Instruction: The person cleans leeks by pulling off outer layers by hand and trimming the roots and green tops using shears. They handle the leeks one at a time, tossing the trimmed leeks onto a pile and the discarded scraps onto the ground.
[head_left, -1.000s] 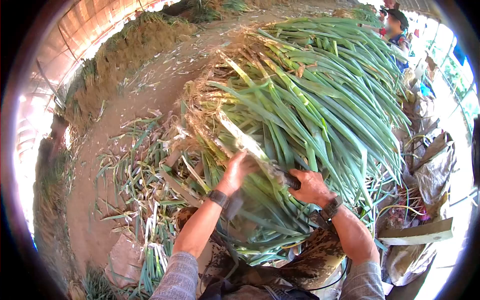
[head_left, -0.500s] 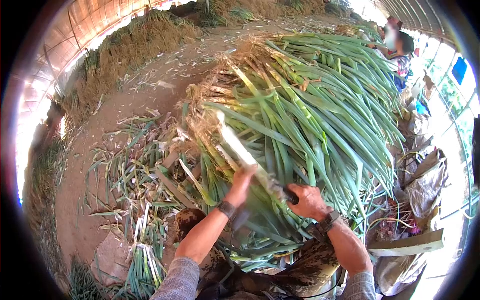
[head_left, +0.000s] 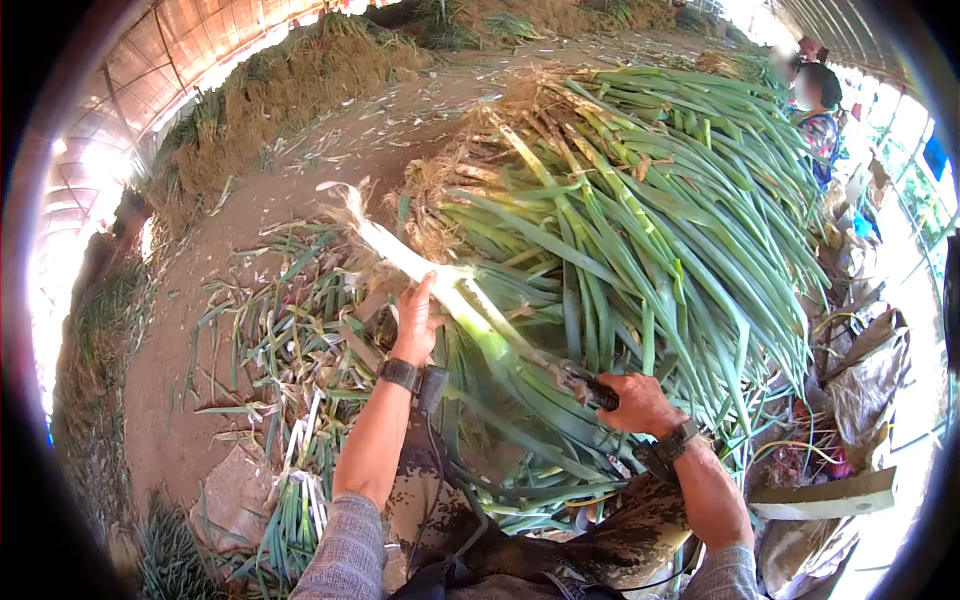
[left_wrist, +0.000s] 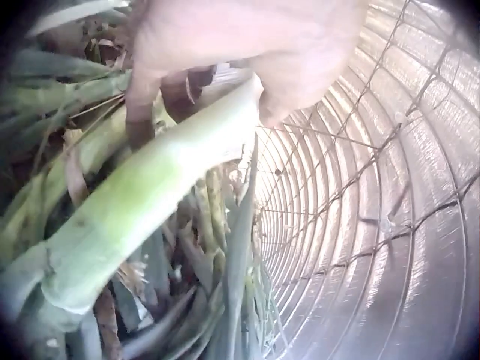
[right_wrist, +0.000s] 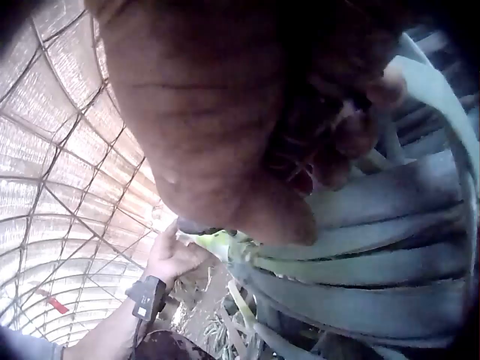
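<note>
So that its rooty end stands clear of the pile, one leek [head_left: 470,312] is held slanting above the heap of leeks [head_left: 650,200], its pale shank clasped by the curled fingers of the left hand [head_left: 415,322]. Where white passes into green, it is met by a dark-handled tool [head_left: 600,392] gripped tight in the right hand [head_left: 640,405]; the stalk is thus steadied at both ends. Stripped leaves [head_left: 280,340] are strewn over the earth floor [head_left: 165,420] on the left.

Big heap of long green leeks [head_left: 650,230] walls off everything ahead and right. Left, scattered green-and-white trimmings [head_left: 270,350] litter the ground; beyond them bare brown dirt floor [head_left: 250,220] lies open up to the dry brown mound [head_left: 290,80].
</note>
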